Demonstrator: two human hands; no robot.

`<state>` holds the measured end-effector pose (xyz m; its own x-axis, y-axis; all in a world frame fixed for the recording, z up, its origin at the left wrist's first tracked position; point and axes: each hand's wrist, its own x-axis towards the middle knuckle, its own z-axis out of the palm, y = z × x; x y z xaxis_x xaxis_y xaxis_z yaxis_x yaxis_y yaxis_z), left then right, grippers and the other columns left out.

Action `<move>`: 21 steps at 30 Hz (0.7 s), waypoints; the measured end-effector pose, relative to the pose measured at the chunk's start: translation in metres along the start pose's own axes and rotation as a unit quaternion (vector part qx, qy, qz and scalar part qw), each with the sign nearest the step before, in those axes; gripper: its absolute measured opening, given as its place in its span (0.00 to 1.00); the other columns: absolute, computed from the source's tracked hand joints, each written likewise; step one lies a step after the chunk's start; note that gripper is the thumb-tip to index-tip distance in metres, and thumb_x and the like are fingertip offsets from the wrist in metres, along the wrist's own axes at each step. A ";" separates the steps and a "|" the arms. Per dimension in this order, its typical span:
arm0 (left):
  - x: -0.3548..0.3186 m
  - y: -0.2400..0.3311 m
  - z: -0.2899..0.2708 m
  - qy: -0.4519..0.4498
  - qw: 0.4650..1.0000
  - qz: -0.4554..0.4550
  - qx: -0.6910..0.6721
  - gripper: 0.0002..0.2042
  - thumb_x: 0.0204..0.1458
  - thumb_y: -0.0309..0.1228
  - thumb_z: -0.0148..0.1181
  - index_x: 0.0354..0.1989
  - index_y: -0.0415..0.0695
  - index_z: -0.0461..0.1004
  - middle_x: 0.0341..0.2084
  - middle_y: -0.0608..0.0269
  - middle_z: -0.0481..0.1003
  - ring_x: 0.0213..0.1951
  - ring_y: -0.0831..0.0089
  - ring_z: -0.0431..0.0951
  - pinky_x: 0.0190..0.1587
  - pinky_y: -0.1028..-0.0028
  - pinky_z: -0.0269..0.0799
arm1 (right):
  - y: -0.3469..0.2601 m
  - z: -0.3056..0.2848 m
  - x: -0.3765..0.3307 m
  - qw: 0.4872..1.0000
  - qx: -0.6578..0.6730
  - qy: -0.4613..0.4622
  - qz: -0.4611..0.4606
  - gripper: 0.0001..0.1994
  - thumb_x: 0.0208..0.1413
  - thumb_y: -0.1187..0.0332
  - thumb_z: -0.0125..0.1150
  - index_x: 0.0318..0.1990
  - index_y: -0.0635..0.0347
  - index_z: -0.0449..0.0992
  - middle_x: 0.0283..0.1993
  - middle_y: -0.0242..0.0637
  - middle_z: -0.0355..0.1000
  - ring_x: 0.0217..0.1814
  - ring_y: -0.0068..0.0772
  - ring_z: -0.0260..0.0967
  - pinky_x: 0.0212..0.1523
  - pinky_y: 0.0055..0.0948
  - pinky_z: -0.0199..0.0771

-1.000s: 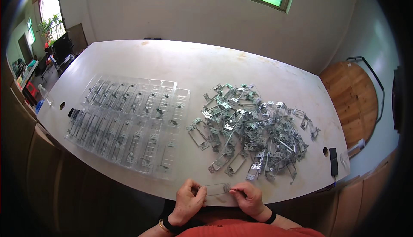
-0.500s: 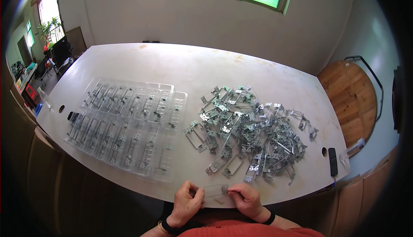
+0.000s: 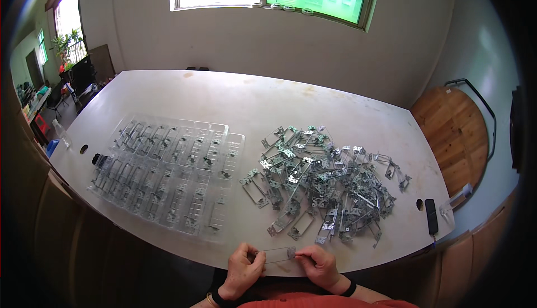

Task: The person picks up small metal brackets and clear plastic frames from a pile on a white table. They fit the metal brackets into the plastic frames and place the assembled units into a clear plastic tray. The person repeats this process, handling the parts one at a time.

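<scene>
A thin metal bracket frame (image 3: pixel 278 256) is stretched between my two hands at the near edge of the table. My left hand (image 3: pixel 243 269) pinches its left end, with the fingertips covering that end. At the other end, my right hand (image 3: pixel 319 264) pinches beside the grey perforated plate. Just beyond my hands lies a large loose pile of similar metal frames (image 3: pixel 330 179). Left of the pile, clear plastic trays (image 3: pixel 224 210) hold many of these metal parts in rows of narrow slots.
The white table (image 3: pixel 224 93) curves along its edges. A black oblong device (image 3: pixel 431 217) lies at its right edge, near a round hole (image 3: pixel 420 204). A clear bottle (image 3: pixel 61 132) stands at the far left. A round wooden tabletop (image 3: pixel 453 132) leans against the right wall.
The whole scene sits slightly lower in the picture, as the head view has tilted up. Both hands keep their grip on the metal frame, which looks sharper now.
</scene>
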<state>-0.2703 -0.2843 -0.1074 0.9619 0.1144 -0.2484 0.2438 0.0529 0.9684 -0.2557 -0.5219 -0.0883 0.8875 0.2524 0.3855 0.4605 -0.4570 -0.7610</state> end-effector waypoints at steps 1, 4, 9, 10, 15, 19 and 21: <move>0.000 0.000 0.000 0.000 1.000 0.001 -0.003 0.10 0.67 0.27 0.67 0.42 0.35 0.72 0.24 0.61 0.81 0.24 0.76 0.84 0.25 0.74 0.82 | 0.000 0.001 0.000 1.000 -0.003 0.001 -0.003 0.08 0.63 0.77 0.77 0.46 0.60 0.84 0.40 0.41 0.84 0.38 0.37 0.83 0.39 0.31 0.81; -0.002 0.007 0.001 0.005 1.000 -0.009 -0.003 0.10 0.67 0.27 0.67 0.42 0.35 0.72 0.24 0.61 0.80 0.23 0.77 0.84 0.25 0.74 0.82 | 0.001 0.001 -0.001 1.000 0.016 0.006 0.007 0.08 0.63 0.76 0.77 0.46 0.59 0.84 0.40 0.41 0.83 0.37 0.36 0.82 0.38 0.31 0.80; -0.004 0.007 -0.002 -0.010 1.000 0.012 0.019 0.10 0.68 0.27 0.67 0.43 0.34 0.72 0.27 0.60 0.79 0.25 0.75 0.84 0.25 0.73 0.84 | 0.002 0.000 -0.006 1.000 0.000 0.020 -0.008 0.08 0.63 0.74 0.78 0.44 0.58 0.82 0.39 0.40 0.82 0.35 0.43 0.80 0.37 0.35 0.80; -0.004 0.009 -0.002 -0.012 1.000 0.009 0.022 0.10 0.68 0.27 0.67 0.43 0.34 0.72 0.29 0.60 0.79 0.26 0.74 0.84 0.26 0.72 0.85 | 0.003 0.000 -0.006 1.000 0.001 0.028 -0.007 0.09 0.63 0.73 0.78 0.44 0.57 0.82 0.38 0.40 0.82 0.34 0.46 0.80 0.36 0.36 0.80; -0.006 0.010 -0.002 -0.025 1.000 -0.001 0.007 0.09 0.70 0.29 0.65 0.44 0.37 0.73 0.25 0.64 0.79 0.24 0.79 0.81 0.26 0.75 0.80 | 0.013 0.003 -0.003 0.999 0.031 0.024 -0.009 0.07 0.66 0.73 0.74 0.44 0.58 0.80 0.45 0.44 0.83 0.41 0.45 0.83 0.41 0.36 0.82; -0.013 0.017 -0.006 -0.036 0.997 0.010 0.068 0.07 0.72 0.30 0.65 0.44 0.40 0.74 0.23 0.67 0.78 0.24 0.82 0.79 0.26 0.78 0.76 | 0.016 0.003 -0.006 0.997 0.075 0.001 0.021 0.06 0.67 0.75 0.73 0.46 0.60 0.81 0.51 0.49 0.84 0.50 0.48 0.85 0.51 0.36 0.83; -0.018 0.033 -0.006 -0.031 0.996 0.020 0.080 0.07 0.73 0.30 0.64 0.44 0.41 0.75 0.24 0.67 0.78 0.23 0.83 0.77 0.26 0.79 0.74 | 0.017 0.002 -0.009 0.995 0.093 -0.005 0.026 0.06 0.67 0.75 0.73 0.47 0.60 0.80 0.54 0.50 0.85 0.52 0.45 0.86 0.51 0.34 0.83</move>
<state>-0.2805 -0.2788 -0.0711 0.9760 0.0523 -0.2115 0.2161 -0.1101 0.9701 -0.2562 -0.5303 -0.1059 0.9096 0.2409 0.3384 0.4018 -0.3033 -0.8641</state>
